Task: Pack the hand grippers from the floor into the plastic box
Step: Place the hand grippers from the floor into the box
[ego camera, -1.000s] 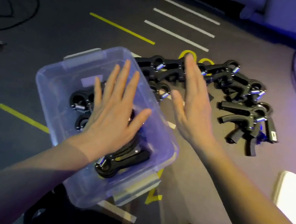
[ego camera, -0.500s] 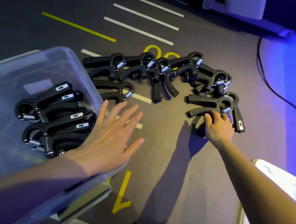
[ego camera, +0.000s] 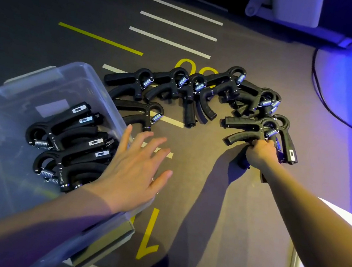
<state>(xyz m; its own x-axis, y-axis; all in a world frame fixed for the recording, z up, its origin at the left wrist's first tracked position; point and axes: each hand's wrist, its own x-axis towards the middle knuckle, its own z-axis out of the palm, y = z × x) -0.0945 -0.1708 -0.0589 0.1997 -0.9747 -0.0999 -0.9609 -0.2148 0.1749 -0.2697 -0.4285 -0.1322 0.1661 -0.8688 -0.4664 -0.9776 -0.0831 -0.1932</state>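
A person's left hand (ego camera: 135, 173) hovers flat, fingers spread, over the near right rim of a clear plastic box (ego camera: 16, 95) already holding several black hand grippers (ego camera: 71, 140). Farther out, the right hand (ego camera: 260, 154) curls its fingers around one gripper (ego camera: 248, 130) — the nearest of the floor pile (ego camera: 188, 89), arced across the carpet's painted markings.

The floor (ego camera: 216, 208) is marked with three white stripes (ego camera: 179, 27) near its far edge, a yellow line (ego camera: 100, 38) to their left, and a yellow numeral (ego camera: 148, 234) near the near edge. A black cable (ego camera: 342, 117) is laid along the right edge.
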